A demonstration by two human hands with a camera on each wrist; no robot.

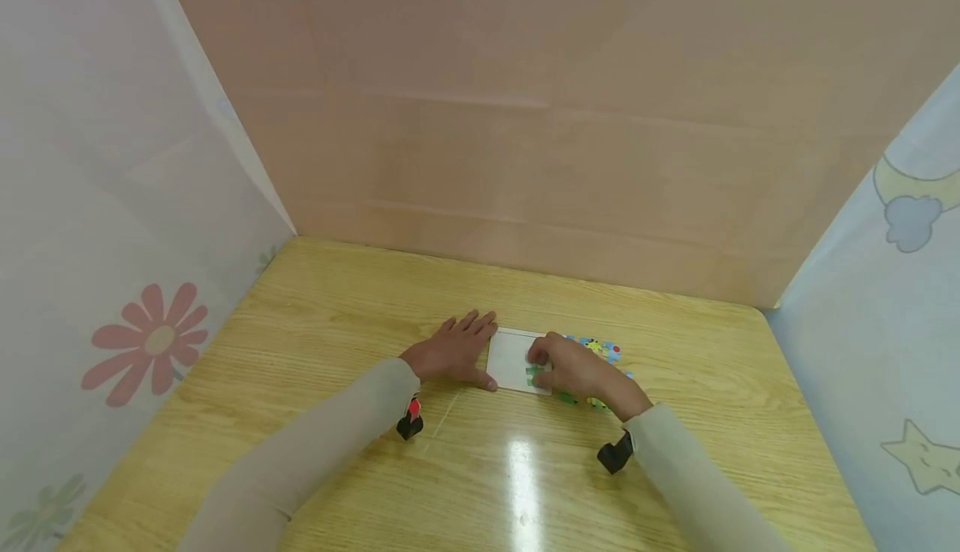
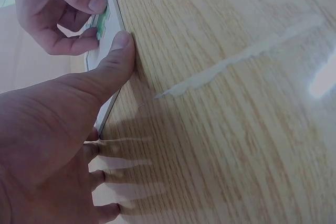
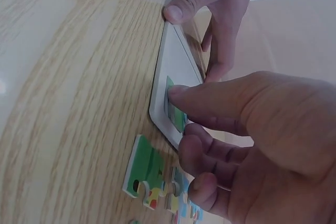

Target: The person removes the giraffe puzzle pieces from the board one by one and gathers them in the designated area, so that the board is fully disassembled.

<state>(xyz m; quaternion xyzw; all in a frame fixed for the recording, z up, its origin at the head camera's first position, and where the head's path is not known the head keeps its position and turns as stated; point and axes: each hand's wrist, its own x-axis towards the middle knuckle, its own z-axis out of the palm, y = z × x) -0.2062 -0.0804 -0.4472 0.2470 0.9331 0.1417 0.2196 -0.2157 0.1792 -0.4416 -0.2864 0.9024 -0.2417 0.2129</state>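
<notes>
A white puzzle board (image 1: 507,360) with a thin raised rim lies flat on the wooden table. My left hand (image 1: 456,350) is spread at its left end, with the thumb (image 2: 121,40) at the near corner and straight fingers along the far side. Over the board's right end, my right hand (image 1: 576,366) holds a green puzzle piece (image 3: 175,109) between thumb and curled fingers. The thumb tip covers part of that piece, which lies against the board's surface. Just right of the board, partly beneath the right hand, are several colourful puzzle pieces (image 3: 146,165).
More pieces with yellow and blue print (image 1: 596,348) lie beyond the right hand. A brown backdrop (image 1: 525,160) rises behind the table (image 1: 360,302). Patterned cloths hang at the left (image 1: 90,202) and right (image 1: 885,352). A pale scuff mark (image 2: 236,59) crosses the tabletop near the left thumb.
</notes>
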